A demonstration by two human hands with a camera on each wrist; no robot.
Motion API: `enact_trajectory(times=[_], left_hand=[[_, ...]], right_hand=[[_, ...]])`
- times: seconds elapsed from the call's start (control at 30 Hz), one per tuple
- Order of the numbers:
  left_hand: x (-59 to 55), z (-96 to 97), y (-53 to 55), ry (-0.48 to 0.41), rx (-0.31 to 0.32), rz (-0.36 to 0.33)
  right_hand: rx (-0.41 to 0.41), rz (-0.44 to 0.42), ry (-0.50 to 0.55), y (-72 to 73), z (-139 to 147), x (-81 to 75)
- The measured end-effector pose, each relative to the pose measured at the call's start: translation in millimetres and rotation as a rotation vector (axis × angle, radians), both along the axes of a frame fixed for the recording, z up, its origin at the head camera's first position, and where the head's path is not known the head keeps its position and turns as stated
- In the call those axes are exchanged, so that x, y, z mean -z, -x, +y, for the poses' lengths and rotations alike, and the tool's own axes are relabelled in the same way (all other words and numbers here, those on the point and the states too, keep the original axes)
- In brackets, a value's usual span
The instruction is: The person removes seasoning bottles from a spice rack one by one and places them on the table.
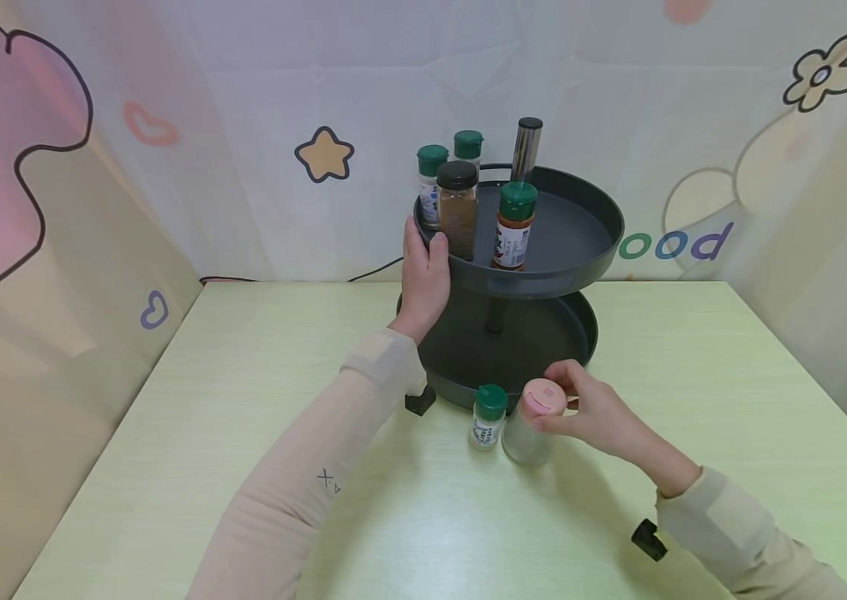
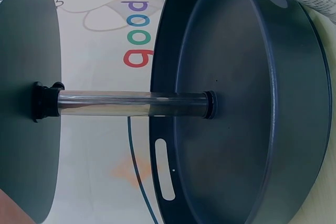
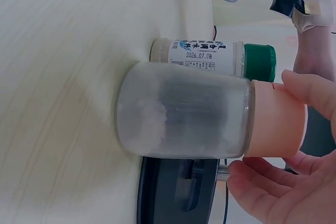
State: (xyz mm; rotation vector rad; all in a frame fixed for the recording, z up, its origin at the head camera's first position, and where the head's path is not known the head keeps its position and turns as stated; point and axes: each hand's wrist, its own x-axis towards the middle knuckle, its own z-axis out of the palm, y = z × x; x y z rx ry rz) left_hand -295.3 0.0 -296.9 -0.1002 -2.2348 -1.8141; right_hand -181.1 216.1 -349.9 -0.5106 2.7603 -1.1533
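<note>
My right hand [image 1: 603, 417] pinches the pink lid of a clear jar [image 3: 184, 111], thumb on one side and fingers on the other. Some pale powder shows inside the jar, which is upright at the table. Beside it stands a small seasoning bottle [image 1: 488, 419] with a green cap and a printed label. My left hand [image 1: 426, 279] rests its extended fingers against the left side of the upper tray [image 1: 573, 250] of a dark two-tier rack. On that tray stand a brown spice jar [image 1: 457, 212] with a black lid and a red-brown seasoning bottle [image 1: 513, 229] with a green cap.
Two more green-capped bottles, one of them a white-labelled bottle [image 1: 431, 187], stand at the upper tray's left edge. The lower tray [image 1: 483, 350] sits behind the jar. A metal post [image 2: 131, 103] joins the tiers. A patterned curtain [image 1: 258, 92] hangs behind.
</note>
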Motion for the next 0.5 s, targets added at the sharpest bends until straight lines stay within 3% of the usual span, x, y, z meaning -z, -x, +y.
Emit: enact_trajectory(times=[0.23, 0.5], left_hand=[[0.5, -0.7, 0.0, 0.007, 0.007, -0.001], [0.9, -0.5, 0.1, 0.001, 0.007, 0.002]], right_hand=[[-0.003, -0.033, -0.008, 1.7, 1.2, -4.5], [-0.019, 0.004, 0.006, 3.1, 2.3, -9.1]])
